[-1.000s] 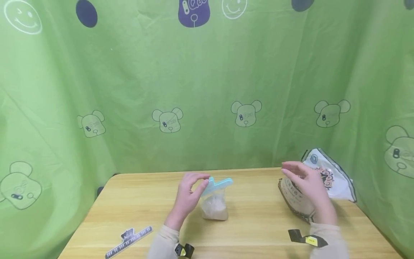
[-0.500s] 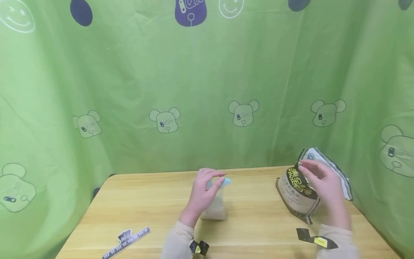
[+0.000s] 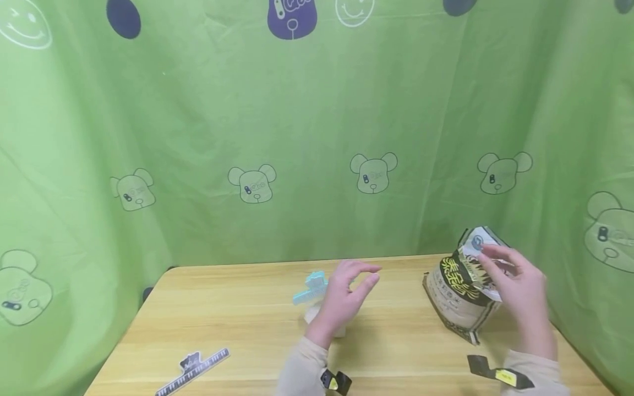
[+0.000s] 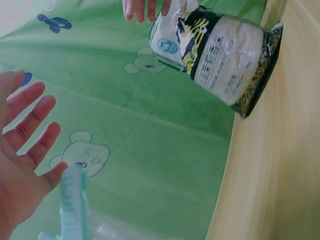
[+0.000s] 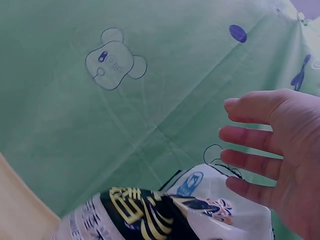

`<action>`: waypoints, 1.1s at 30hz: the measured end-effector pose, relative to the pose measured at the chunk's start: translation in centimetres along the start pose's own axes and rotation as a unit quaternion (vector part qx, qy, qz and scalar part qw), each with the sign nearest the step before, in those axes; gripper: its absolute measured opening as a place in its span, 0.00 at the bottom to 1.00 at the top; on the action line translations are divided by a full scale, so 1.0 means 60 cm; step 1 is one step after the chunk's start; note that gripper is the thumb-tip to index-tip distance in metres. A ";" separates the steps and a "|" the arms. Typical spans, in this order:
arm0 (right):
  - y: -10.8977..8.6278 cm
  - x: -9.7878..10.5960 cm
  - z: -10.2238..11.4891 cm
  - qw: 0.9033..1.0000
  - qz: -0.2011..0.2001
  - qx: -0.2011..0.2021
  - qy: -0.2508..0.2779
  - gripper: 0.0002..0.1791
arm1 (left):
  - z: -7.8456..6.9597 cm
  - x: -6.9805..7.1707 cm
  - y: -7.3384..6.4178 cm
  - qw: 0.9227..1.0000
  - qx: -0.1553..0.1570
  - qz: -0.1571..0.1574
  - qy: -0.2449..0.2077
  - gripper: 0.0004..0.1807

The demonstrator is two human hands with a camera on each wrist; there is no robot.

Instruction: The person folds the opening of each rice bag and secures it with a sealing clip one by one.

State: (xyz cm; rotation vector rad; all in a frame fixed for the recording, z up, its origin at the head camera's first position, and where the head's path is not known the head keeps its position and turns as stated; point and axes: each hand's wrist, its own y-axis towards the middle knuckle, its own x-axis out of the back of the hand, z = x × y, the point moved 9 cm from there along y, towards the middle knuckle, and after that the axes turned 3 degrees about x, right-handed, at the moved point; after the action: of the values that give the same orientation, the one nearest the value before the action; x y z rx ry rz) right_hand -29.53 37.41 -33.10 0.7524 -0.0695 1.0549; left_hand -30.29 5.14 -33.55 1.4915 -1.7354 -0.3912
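My left hand (image 3: 344, 294) hovers with spread, bent fingers and holds nothing. Partly hidden behind it in the head view stands a small clear bag (image 3: 312, 313) of pale contents, topped by a turquoise sealing clip (image 3: 312, 289). The left wrist view shows that clip (image 4: 74, 205) close by the little finger; whether they touch I cannot tell. At the right, my right hand (image 3: 520, 283) is held beside the folded top of a rice bag (image 3: 460, 302), its fingers apart. In the right wrist view the hand (image 5: 285, 155) has nothing between thumb and fingers.
A black-and-white clip with a piano-key pattern (image 3: 193, 371) lies at the front left of the wooden table (image 3: 238, 324). A green curtain (image 3: 307, 220) with bear prints hangs behind the table and along both sides.
My left hand has moved right, past the clipped small bag, toward the rice bag. My right hand has shifted right, exposing more of the rice bag's dark front, and its white top now looks folded over.
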 end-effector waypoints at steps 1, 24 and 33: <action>0.000 0.002 -0.001 1.000 -0.001 0.004 -0.006 0.21 | -0.001 -0.006 0.001 1.000 -0.002 0.004 -0.002 0.13; 0.006 0.054 -0.051 0.991 -0.023 -0.003 -0.131 0.30 | -0.001 -0.122 0.016 0.995 0.046 0.023 -0.082 0.15; 0.008 0.040 -0.080 0.986 0.016 -0.045 -0.158 0.33 | 0.019 -0.150 0.009 0.989 0.094 0.020 -0.114 0.16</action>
State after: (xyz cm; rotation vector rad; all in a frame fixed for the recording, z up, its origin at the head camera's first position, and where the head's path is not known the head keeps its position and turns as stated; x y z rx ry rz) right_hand -30.07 42.18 -35.55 0.8323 -0.3994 0.9478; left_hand -31.56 13.37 -37.19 1.5923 -2.0268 -0.3982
